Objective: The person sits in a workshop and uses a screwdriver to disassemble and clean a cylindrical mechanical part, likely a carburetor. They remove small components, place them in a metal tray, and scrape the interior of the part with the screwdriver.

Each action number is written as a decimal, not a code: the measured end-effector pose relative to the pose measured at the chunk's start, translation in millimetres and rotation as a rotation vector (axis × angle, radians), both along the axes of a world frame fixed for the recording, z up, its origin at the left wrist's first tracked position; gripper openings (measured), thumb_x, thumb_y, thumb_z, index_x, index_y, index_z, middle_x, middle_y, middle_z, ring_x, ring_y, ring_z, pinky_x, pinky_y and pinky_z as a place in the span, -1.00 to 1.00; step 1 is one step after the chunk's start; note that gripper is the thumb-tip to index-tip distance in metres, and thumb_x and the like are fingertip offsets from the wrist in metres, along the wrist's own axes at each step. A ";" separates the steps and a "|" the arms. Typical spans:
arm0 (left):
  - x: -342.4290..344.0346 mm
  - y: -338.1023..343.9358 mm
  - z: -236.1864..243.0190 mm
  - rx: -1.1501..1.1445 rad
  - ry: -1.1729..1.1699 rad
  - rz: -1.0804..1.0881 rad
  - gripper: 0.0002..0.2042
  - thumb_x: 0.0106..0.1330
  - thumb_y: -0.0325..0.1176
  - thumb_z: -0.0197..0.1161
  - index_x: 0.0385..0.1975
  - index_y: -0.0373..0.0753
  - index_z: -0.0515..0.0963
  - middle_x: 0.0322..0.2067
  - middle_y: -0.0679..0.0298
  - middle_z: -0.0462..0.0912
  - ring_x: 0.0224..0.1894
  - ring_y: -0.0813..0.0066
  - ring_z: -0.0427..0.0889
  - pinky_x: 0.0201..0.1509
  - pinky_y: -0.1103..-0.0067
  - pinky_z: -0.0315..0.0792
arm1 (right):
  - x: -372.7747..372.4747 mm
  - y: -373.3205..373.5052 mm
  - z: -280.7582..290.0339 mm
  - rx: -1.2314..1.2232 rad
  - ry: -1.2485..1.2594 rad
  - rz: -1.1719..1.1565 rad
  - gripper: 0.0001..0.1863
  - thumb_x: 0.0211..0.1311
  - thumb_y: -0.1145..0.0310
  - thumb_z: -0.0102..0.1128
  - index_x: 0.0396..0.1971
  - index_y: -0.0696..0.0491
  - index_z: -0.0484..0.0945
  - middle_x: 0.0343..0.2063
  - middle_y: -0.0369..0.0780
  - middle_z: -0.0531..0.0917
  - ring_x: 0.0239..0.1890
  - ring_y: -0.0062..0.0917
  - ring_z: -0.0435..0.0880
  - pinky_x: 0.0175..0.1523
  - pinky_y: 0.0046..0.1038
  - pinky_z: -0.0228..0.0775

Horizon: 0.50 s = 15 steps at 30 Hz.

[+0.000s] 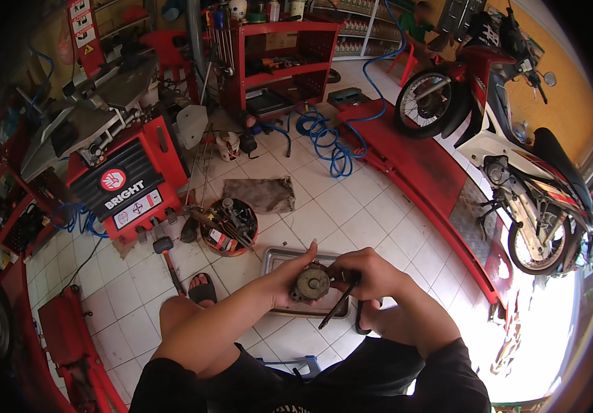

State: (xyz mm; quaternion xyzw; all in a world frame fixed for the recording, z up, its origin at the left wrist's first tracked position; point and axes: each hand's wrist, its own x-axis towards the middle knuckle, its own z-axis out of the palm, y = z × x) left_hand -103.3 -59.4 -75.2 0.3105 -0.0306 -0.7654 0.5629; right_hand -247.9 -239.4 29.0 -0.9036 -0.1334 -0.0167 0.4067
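Note:
My left hand [285, 283] is closed around a round, grimy metal engine part [312, 283], its thumb stretched up along the side. The part's flat face with a raised centre is turned up toward me. My right hand [372, 272] grips a slim dark rod-like tool [338, 305] that slants down to the left. Its fingertips meet the right side of the metal part; what they do there is partly hidden. Below both hands lies a shallow metal tray [274, 260] on the tiles, between my sandalled feet.
Left of the tray stand a round tub of tools [255, 242] and a mallet [165, 256]. A dirty cloth [261, 195] lies beyond. A motorcycle [510, 151] is on a red lift [407, 172] at right, near a coiled blue hose [324, 138]. A red machine [131, 179] stands left.

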 end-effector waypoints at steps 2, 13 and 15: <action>-0.2 -0.4 0.6 0.000 -0.005 0.016 -0.22 0.36 0.49 0.00 0.05 -0.22 0.55 -0.25 0.05 0.69 -0.40 0.24 0.65 -0.46 0.46 0.52 | 1.5 0.3 0.0 -0.020 -0.032 0.008 -0.68 0.09 0.56 0.42 -0.09 0.13 0.69 -0.33 -0.13 0.73 -0.40 -0.27 0.73 -0.28 -0.31 0.57; -0.6 -0.9 0.3 -0.039 0.001 0.015 -0.18 0.37 0.49 -0.04 0.11 -0.27 0.51 -0.05 -0.04 0.72 -0.43 0.26 0.66 -0.48 0.43 0.54 | 1.1 0.9 2.5 0.009 -0.010 -0.008 -0.68 0.08 0.56 0.42 -0.11 0.12 0.70 -0.35 -0.14 0.72 -0.42 -0.28 0.72 -0.29 -0.32 0.56; -1.0 -1.3 -0.5 -0.030 -0.001 0.027 -0.18 0.38 0.49 -0.05 0.12 -0.27 0.51 -0.04 -0.04 0.72 -0.42 0.27 0.66 -0.48 0.44 0.54 | 1.8 0.7 2.2 -0.001 -0.050 0.006 -0.69 0.08 0.56 0.42 -0.11 0.12 0.70 -0.35 -0.14 0.72 -0.42 -0.28 0.72 -0.29 -0.33 0.56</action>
